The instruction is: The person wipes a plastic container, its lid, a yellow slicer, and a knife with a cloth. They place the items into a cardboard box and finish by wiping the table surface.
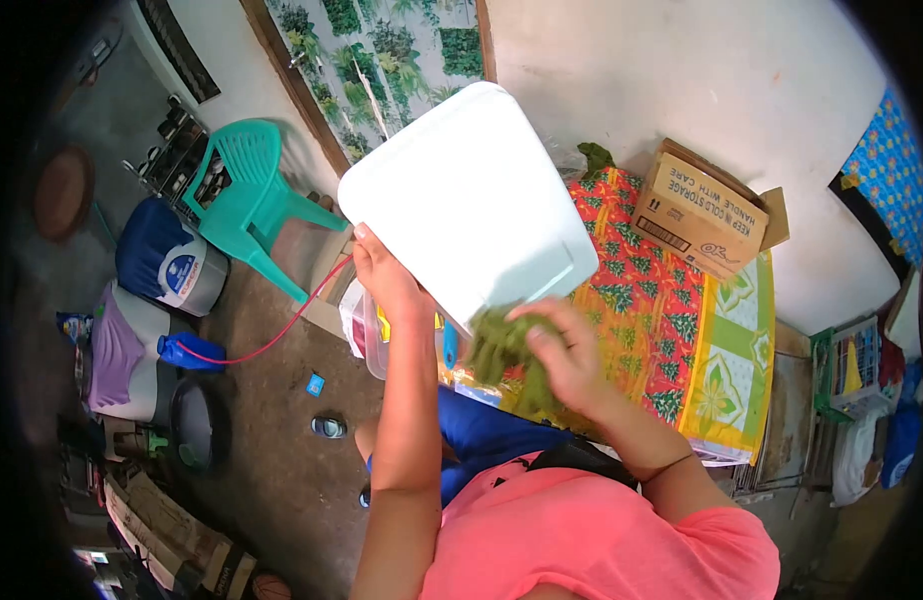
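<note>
A large white rectangular plastic piece [472,190], which looks like a storage box lid, is held up tilted in front of me. My left hand [387,275] is closed on its left edge; some of the fingers are hidden behind it. In my right hand [567,355] is a bunched green cloth [502,345], pressed against or very close to the lid's lower edge. Under the lid, a clear plastic container [375,345] shows in part. A small blue object [450,345] is visible beside the cloth; its kind I cannot make out.
A table with a patterned tablecloth [672,330] carries a cardboard box [704,210] at the right. To the left stand a green plastic chair [247,190], a washing tub [192,265], a blue jug [190,352] and a black basin [197,420]. A slipper [329,428] lies on the floor.
</note>
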### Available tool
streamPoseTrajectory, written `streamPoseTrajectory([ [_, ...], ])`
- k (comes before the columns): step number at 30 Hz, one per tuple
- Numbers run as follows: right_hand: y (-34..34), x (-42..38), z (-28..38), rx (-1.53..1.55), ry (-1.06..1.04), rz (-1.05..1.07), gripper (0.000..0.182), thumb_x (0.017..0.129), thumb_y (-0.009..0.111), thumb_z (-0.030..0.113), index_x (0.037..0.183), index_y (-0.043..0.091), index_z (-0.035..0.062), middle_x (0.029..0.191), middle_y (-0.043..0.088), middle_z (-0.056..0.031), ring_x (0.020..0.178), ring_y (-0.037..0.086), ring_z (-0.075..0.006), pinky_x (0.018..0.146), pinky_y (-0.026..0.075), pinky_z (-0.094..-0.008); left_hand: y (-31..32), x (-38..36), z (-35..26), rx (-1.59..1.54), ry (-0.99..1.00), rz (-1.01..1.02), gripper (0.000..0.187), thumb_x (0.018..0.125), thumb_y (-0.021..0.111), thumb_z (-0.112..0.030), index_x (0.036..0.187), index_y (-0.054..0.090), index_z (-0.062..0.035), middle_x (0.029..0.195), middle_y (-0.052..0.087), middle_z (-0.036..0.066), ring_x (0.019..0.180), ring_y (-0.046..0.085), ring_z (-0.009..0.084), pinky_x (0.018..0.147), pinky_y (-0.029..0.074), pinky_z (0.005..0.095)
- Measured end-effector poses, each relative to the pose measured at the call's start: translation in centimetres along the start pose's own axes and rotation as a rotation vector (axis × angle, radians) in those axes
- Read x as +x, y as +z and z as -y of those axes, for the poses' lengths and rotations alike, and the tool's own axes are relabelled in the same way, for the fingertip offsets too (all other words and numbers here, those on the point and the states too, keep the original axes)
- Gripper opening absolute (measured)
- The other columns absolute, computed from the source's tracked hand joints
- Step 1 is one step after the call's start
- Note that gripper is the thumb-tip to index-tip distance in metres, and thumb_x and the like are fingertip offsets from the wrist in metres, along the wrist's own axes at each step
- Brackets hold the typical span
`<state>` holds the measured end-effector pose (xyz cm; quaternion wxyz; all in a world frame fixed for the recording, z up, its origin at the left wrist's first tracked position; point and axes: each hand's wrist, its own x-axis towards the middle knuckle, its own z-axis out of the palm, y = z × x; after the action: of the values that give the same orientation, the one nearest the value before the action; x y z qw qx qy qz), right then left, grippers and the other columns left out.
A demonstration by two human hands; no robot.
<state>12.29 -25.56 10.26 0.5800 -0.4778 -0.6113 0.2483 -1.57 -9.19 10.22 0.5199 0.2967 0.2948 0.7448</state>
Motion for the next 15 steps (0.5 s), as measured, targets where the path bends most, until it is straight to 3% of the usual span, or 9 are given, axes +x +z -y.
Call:
streamPoseTrajectory([
  [2,-1.7,1.3,1.4,-0.065,-0.047,-0.182,0.025,0.084,0.057,0.008,0.108,0.064,0.0066,0.095,0.062,-0.0112,0.088,0.058,-0.03,0.082,0.044,-0.0393,0.7,-1.0,-0.3,-0.049,-0.057,-0.024,0.031,0.102,0.042,-0.035,0.095,0.051,-0.0057,0.087,0.061,0.004,0.077,0.061,0.0121,0.066,0.053,0.0292],
  [5,-1.3,3.5,2.4,-0.431,-0.409,-0.274,0.03,0.082,0.06,0.01,0.112,0.064,0.0108,0.098,0.061,-0.0082,0.088,0.055,-0.0274,0.083,0.042,-0.0383,0.4,-2.8,1.4,0.048,-0.06,0.032,0.032,0.103,0.041,-0.035,0.096,0.052,-0.0053,0.086,0.06,0.004,0.077,0.059,0.0113,0.067,0.052,0.028],
  [6,-0.8,4.0,2.4,-0.607,-0.512,-0.243,0.035,0.078,0.066,0.014,0.113,0.065,0.0157,0.103,0.06,-0.0036,0.092,0.054,-0.0246,0.082,0.041,-0.0394,0.9,-4.1,1.2,0.102,-0.046,0.098,0.029,0.103,0.042,-0.031,0.095,0.052,-0.0056,0.085,0.059,0.002,0.075,0.055,0.009,0.067,0.048,0.0256],
  [8,0.6,5.4,2.9,-0.827,-0.657,-0.201,0.039,0.073,0.066,0.01,0.111,0.067,0.0185,0.111,0.057,-0.0017,0.092,0.05,-0.0268,0.084,0.04,-0.0396,0.6,-5.5,2.9,0.263,0.161,0.28,0.024,0.103,0.044,-0.025,0.091,0.052,-0.0056,0.083,0.055,0.0,0.073,0.05,0.0067,0.064,0.044,0.0228],
  [9,0.8,6.0,3.0,-0.928,-0.63,-0.207,0.035,0.07,0.068,0.016,0.104,0.069,0.0223,0.113,0.057,0.0038,0.091,0.05,-0.0248,0.082,0.039,-0.0383,0.7,-6.3,3.0,0.234,0.162,0.307,0.023,0.102,0.046,-0.024,0.09,0.052,-0.0057,0.082,0.054,-0.001,0.072,0.048,0.0059,0.063,0.042,0.0222],
  [12,-0.9,7.2,5.7,-0.883,-0.452,-0.154,0.013,0.069,0.067,0.022,0.081,0.068,0.0161,0.105,0.064,0.0029,0.087,0.053,-0.0236,0.08,0.041,-0.0403,0.7,-7.7,2.3,0.202,0.181,0.371,0.019,0.101,0.05,-0.019,0.087,0.051,-0.0058,0.078,0.049,-0.004,0.068,0.042,0.0035,0.06,0.038,0.0205],
  [15,-4.5,8.9,6.8,-0.68,-0.351,-0.144,0.018,0.07,0.062,0.022,0.085,0.069,0.0144,0.09,0.066,-0.0009,0.083,0.055,-0.0272,0.076,0.044,-0.0393,1.9,-8.5,0.1,0.251,0.238,0.409,0.02,0.099,0.053,-0.02,0.085,0.051,-0.0058,0.071,0.044,-0.007,0.064,0.033,0.0009,0.057,0.03,0.0186],
])
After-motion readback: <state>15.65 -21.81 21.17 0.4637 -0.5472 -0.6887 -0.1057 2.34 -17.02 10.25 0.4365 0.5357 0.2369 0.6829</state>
